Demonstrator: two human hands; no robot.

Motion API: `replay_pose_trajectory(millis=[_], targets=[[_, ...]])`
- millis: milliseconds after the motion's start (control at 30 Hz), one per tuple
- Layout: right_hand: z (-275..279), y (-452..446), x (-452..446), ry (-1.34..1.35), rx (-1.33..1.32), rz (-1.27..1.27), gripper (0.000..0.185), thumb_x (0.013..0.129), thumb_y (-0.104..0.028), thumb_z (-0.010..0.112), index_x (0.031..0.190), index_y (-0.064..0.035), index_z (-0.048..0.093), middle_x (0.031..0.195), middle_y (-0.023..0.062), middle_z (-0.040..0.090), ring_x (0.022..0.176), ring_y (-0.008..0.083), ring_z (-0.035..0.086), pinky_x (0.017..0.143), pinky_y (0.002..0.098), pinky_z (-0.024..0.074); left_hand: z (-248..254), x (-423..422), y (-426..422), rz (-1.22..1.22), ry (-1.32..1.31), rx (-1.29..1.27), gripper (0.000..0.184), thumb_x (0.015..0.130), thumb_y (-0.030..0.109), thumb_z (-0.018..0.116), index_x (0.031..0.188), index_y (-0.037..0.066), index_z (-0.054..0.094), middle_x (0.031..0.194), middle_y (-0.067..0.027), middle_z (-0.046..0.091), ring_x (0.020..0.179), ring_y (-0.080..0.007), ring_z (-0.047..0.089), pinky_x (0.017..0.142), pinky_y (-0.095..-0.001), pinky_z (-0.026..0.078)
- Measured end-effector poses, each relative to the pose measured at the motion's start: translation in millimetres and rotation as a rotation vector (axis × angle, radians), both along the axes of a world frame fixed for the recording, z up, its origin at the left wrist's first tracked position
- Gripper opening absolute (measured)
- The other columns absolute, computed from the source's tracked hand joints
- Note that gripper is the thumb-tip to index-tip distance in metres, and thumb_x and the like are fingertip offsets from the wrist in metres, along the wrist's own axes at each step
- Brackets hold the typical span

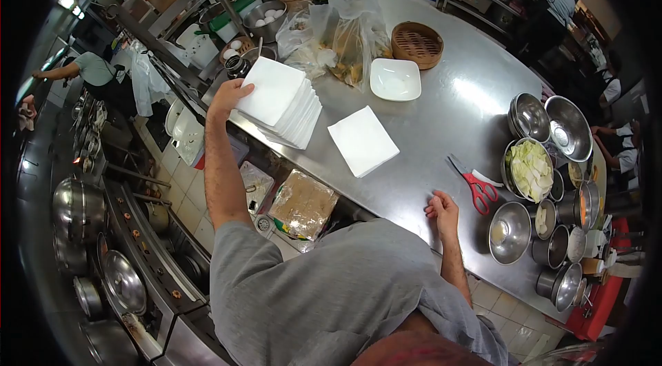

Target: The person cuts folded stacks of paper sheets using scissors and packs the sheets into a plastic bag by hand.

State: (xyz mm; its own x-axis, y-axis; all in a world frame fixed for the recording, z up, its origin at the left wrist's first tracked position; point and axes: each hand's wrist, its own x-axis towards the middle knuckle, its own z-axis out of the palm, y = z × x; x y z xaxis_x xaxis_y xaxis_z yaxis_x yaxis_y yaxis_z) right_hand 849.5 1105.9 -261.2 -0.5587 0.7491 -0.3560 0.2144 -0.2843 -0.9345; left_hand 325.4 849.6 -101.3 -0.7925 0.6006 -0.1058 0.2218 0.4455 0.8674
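Tall white paper stack [274, 95] at the steel table's [448, 117] near edge. Light, soft, probably slides apart; best held low, both sides. My left hand [226, 98] touches its corner (fingers hidden, grip width can't be told). Smaller pile [364, 142] right of stack; farther right, my right hand [446, 213], loosely open, near scissors [472, 178]. Bag [353, 31] beyond stack: contents unclear.
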Motion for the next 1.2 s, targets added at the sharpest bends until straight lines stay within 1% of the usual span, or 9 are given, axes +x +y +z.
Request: replay_pose_trajectory(millis=[100, 600, 700, 800, 867, 933, 967, 1033, 1200], targets=[[-2.4, 4.4, 0.7, 0.038, -0.030, -0.030, 0.030, 0.091, -0.015, 0.052, 0.115, 0.0033, 0.051, 0.079, 0.0054, 0.057, 0.059, 0.0114, 0.058, 0.049, 0.0215, 0.0458, 2.6, 2.4, 0.9, -0.008, -0.092, 0.073, 0.024, 0.080, 0.023, 0.066, 0.087, 0.000, 0.064, 0.072, -0.0009, 0.060, 0.063, -0.0085, 0.051, 0.059, -0.0255, 0.041], [4.6, 8.6, -3.4, 0.038, -0.088, -0.048, 0.032, 0.091, -0.015, 0.053, 0.116, 0.0038, 0.049, 0.074, 0.0056, 0.055, 0.051, 0.0118, 0.056, 0.042, 0.0220, 0.0440, -13.7, 1.2, 4.2, -0.018, 0.086, -0.155, 0.026, 0.079, 0.021, 0.067, 0.089, -0.002, 0.064, 0.071, -0.0026, 0.061, 0.064, -0.0101, 0.053, 0.062, -0.0268, 0.042], [4.4, 8.6, -2.5, 0.035, -0.079, -0.039, 0.032, 0.091, -0.016, 0.052, 0.116, 0.0044, 0.049, 0.074, 0.0058, 0.055, 0.051, 0.0121, 0.057, 0.043, 0.0219, 0.0444, -23.2, 0.2, 8.9, -0.012, 0.165, -0.129, 0.028, 0.077, 0.019, 0.069, 0.094, -0.002, 0.063, 0.077, -0.0080, 0.064, 0.066, -0.0166, 0.058, 0.062, -0.0307, 0.045], [3.7, 8.7, -0.8, 0.042, -0.073, -0.039, 0.032, 0.091, -0.016, 0.052, 0.116, 0.0047, 0.049, 0.074, 0.0065, 0.055, 0.051, 0.0127, 0.057, 0.043, 0.0220, 0.0448, 1.2, 53.5, 30.9, 0.269, 0.939, -0.361, 0.030, 0.073, 0.014, 0.070, 0.099, 0.002, 0.061, 0.095, -0.0154, 0.061, 0.089, -0.0297, 0.058, 0.078, -0.0378, 0.046], [3.5, 8.8, -1.8, 0.058, -0.071, -0.039, 0.031, 0.091, -0.015, 0.053, 0.115, 0.0043, 0.050, 0.074, 0.0072, 0.055, 0.051, 0.0130, 0.057, 0.043, 0.0224, 0.0449, -3.7, 92.1, 58.1, 0.158, 0.935, -0.084, 0.023, 0.074, 0.011, 0.068, 0.095, 0.004, 0.062, 0.093, -0.0128, 0.060, 0.093, -0.0280, 0.056, 0.083, -0.0373, 0.044], [4.4, 8.9, -2.0, 0.053, -0.074, -0.048, 0.031, 0.091, -0.014, 0.052, 0.115, 0.0042, 0.050, 0.074, 0.0071, 0.055, 0.051, 0.0128, 0.057, 0.043, 0.0224, 0.0449, -29.2, 150.3, 91.7, -0.131, 0.603, 0.219, 0.018, 0.073, 0.008, 0.069, 0.089, 0.005, 0.062, 0.088, -0.0109, 0.060, 0.083, -0.0288, 0.058, 0.077, -0.0352, 0.046], [4.6, 8.9, -2.2, 0.056, -0.065, -0.038, 0.030, 0.091, -0.014, 0.052, 0.115, 0.0042, 0.050, 0.074, 0.0070, 0.055, 0.051, 0.0127, 0.056, 0.043, 0.0224, 0.0449, -46.0, 181.5, 104.4, -0.290, 0.648, 0.237, 0.017, 0.071, 0.009, 0.071, 0.086, 0.005, 0.062, 0.085, -0.0106, 0.061, 0.080, -0.0286, 0.059, 0.074, -0.0346, 0.047], [4.1, 7.7, -1.8, 0.051, -0.077, -0.052, 0.030, 0.091, -0.014, 0.052, 0.115, 0.0040, 0.050, 0.074, 0.0068, 0.055, 0.052, 0.0121, 0.056, 0.043, 0.0222, 0.0449, -65.5, 235.2, 124.0, -0.485, 0.650, 0.108, 0.019, 0.074, 0.018, 0.070, 0.085, 0.006, 0.061, 0.084, -0.0084, 0.061, 0.077, -0.0264, 0.057, 0.069, -0.0363, 0.046], [2.6, 7.1, -1.0, 0.076, -0.078, -0.050, 0.030, 0.091, -0.013, 0.052, 0.115, 0.0042, 0.050, 0.074, 0.0062, 0.055, 0.053, 0.0114, 0.056, 0.045, 0.0222, 0.0448, -99.4, 278.3, 142.2, -0.477, 0.773, -0.211, 0.025, 0.072, 0.023, 0.070, 0.085, 0.004, 0.061, 0.089, -0.0086, 0.059, 0.089, -0.0276, 0.055, 0.074, -0.0387, 0.045]])
